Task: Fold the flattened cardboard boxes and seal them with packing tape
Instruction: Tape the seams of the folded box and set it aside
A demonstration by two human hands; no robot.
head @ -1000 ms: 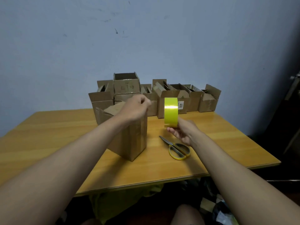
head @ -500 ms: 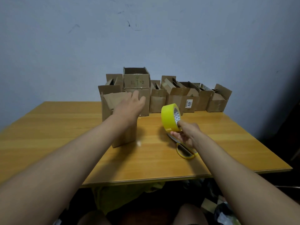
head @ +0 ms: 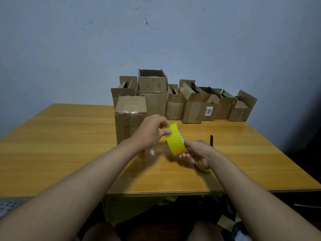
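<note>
A roll of yellow packing tape [head: 175,141] is held above the wooden table [head: 69,140]. My right hand [head: 199,153] grips the roll from below and behind. My left hand [head: 152,132] pinches the top edge of the roll with thumb and forefinger. A tall folded cardboard box [head: 129,119] with clear tape across its top stands upright on the table just left of my left hand, with no hand on it.
Several more cardboard boxes [head: 199,105], most with open flaps, line the back of the table against the blue wall. Yellow-handled scissors [head: 211,140] lie under and behind my right hand, mostly hidden. The table's front edge is close to my knees.
My left hand has left the tall box and come to the tape roll. The box now stands farther back. My right hand has tilted the roll and lowered it slightly.
</note>
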